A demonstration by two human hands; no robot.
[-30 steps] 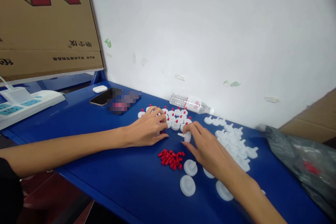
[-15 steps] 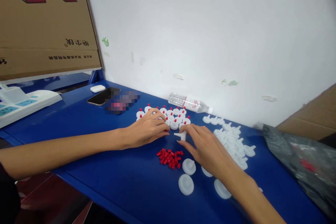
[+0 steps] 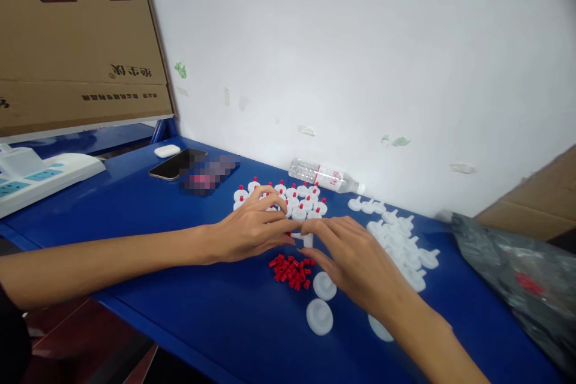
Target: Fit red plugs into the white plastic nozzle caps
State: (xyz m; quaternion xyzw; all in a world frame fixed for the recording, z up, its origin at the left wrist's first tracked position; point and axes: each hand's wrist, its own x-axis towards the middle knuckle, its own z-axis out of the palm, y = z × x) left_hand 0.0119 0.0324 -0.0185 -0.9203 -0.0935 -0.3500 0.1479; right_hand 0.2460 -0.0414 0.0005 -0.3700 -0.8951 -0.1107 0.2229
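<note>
My right hand (image 3: 344, 255) pinches a white nozzle cap (image 3: 308, 240) by its disc, with the spout turned to the left. My left hand (image 3: 258, 225) meets it from the left, thumb and forefinger closed at the spout's tip on a small red cap (image 3: 288, 234), of which only a bit shows. Just below both hands lies a pile of small red caps (image 3: 290, 270). Behind my left hand stand several white nozzle caps with red tips (image 3: 299, 212), partly hidden by its fingers. Loose white nozzle caps (image 3: 319, 317) lie nearer me, below my right hand.
More white nozzle caps without red tips (image 3: 396, 243) are heaped to the right. A plastic bottle (image 3: 326, 176) lies along the wall. A phone (image 3: 175, 165), a white case (image 3: 167, 151) and a power strip (image 3: 54, 177) are leftward; a grey plastic bag (image 3: 504, 282) sits right.
My left hand has moved slightly right and down, its fingertips now at the spout. My right hand has shifted a little left with the white nozzle cap.
</note>
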